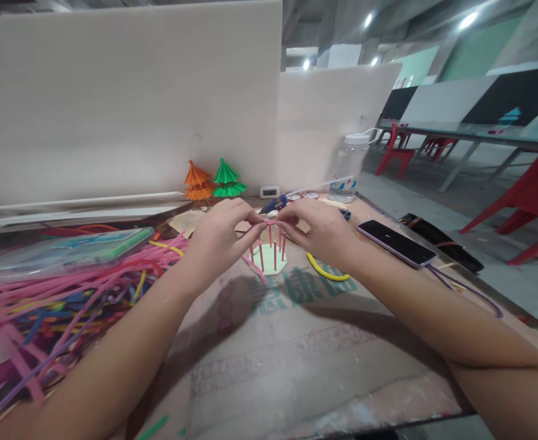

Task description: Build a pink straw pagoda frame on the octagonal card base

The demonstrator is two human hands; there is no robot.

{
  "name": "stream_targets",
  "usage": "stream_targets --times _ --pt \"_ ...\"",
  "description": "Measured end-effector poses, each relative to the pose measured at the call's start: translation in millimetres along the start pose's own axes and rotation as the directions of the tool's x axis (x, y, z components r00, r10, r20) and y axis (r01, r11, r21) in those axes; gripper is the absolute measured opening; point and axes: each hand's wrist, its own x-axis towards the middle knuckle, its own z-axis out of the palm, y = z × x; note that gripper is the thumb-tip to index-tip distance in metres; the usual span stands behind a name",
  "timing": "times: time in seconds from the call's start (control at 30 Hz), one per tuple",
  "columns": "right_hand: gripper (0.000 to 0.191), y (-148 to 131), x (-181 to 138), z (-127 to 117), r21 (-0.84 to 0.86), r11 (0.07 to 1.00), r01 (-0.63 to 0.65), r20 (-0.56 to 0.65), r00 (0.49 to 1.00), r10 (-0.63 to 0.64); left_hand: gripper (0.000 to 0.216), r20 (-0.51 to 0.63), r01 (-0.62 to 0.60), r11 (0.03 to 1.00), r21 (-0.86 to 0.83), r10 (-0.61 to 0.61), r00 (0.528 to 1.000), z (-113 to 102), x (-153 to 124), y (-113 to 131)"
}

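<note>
A small pale green disc (269, 261) lies on the cardboard sheet (296, 354), with several short pink straw posts (275, 249) standing upright around its rim. Both hands meet just above those posts. My left hand (220, 235) pinches a pink straw (253, 266) that bends down past the disc's left side. My right hand (320, 231) pinches the same straw's upper end from the other side, fingertips almost touching the left ones.
A heap of coloured straws (53, 305) and a clear plastic bag (62, 247) fill the left. A yellow straw (326, 271), a phone (396, 242), a dark case (443, 241), a bottle (348, 168), orange and green paper trees (214, 181) and white partition boards stand around.
</note>
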Motion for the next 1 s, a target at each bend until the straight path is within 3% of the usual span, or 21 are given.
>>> stream_targets --times 0.2,0.4,0.6,0.7,0.87,1.0 --pt "0.01 -1.9 -0.3 -1.1 -0.034 0.999 0.028 0.006 1.0 -0.027 0.014 -0.021 -0.031 0.995 0.092 0.033 0.999 0.0 0.4 3.9" --pt "0.012 0.2 -0.1 -3.1 -0.017 1.0 0.009 0.015 1.0 -0.009 0.011 0.01 -0.003 1.0 0.014 0.003 1.0 -4.2 0.6 0.9" --pt "0.01 -1.4 -1.0 -3.6 0.099 0.995 -0.032 0.042 0.999 0.028 0.012 0.032 -0.001 1.0 0.022 0.0 0.999 -5.0 0.3 2.5" --pt "0.01 -3.6 1.8 -6.7 0.2 0.971 -0.129 0.053 0.991 0.121 0.012 0.04 0.008 1.0 0.004 -0.008 0.999 -6.2 0.6 3.2" --pt "0.023 30.1 3.7 -2.8 0.2 0.879 -0.432 0.09 0.902 0.423 0.013 0.036 0.157 0.987 -0.03 -0.156 0.987 -12.3 3.9 -3.5" --pt "0.03 83.8 -13.8 17.8 0.0 0.803 -0.596 0.248 0.778 0.578 0.015 0.096 0.318 0.945 -0.073 -0.311 0.946 -14.4 5.3 -15.1"
